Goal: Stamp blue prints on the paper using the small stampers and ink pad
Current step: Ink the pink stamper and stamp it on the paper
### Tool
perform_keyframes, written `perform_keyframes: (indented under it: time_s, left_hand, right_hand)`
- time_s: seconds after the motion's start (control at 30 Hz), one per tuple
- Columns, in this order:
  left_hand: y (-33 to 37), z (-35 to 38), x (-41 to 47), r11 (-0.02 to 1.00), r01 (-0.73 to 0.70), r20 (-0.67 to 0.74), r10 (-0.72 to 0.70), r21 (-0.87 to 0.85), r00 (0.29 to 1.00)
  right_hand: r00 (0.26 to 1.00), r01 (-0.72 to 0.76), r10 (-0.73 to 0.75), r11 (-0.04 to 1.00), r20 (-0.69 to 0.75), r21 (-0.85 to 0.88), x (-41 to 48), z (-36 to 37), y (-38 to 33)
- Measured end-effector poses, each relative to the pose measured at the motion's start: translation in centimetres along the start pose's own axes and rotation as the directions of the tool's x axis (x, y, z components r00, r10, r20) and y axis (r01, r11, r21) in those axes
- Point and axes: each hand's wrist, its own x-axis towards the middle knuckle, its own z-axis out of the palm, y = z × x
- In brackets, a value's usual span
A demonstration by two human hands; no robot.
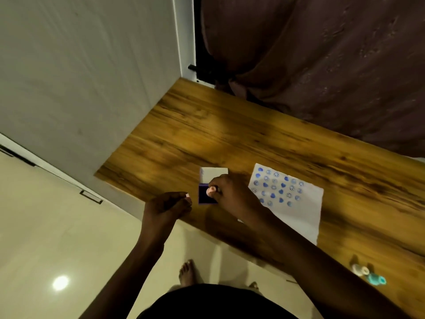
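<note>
**Right hand loading up the stamper on the ink pad**

Right hand [230,194] is pinched around a small pink round-topped stamper [211,191], pressing it down onto the dark blue square ink pad [205,196], whose white lid [213,174] is flipped open at its 12 o'clock side. Left hand [167,207] sits just off the pad's 9 o'clock edge, fingers curled with something pale pink at the tips, maybe another stamper, can't tell for sure.

My take on doing this bit well: press straight down, no rocking, so the face inks evenly, then lift clean. The left hand isn't clearly touching the pad, so steadying it would probably stop it sliding on the brown wood-grain tabletop [230,139].

Same head view, now the white sheet of paper [305,215]: it lies at the pad's 3 o'clock, near but not touching. Its upper part is covered in rows of blue hearts and smiley faces; the lower half is blank, so plenty of room left. Two spare stampers, a white one [360,270] and a teal one [377,279], lie at the paper's 5 o'clock.
</note>
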Motion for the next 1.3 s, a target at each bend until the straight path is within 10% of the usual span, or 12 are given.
perform_keyframes:
  time_s: [0.9,1.3]
  left_hand:
    - [0.5,-0.6,2.3,0.999,0.004,0.055,-0.007,0.052,0.998]
    - [0.7,4.3,1.3,0.998,-0.02,0.241,0.007,0.054,0.971]
  right_hand:
    - [0.988,-0.108,0.129,0.969,0.083,-0.223,3.1,2.9,-1.5]
    - [0.981,-0.16,0.185,0.935,-0.05,0.315,-1.4,-2.6,1.3]
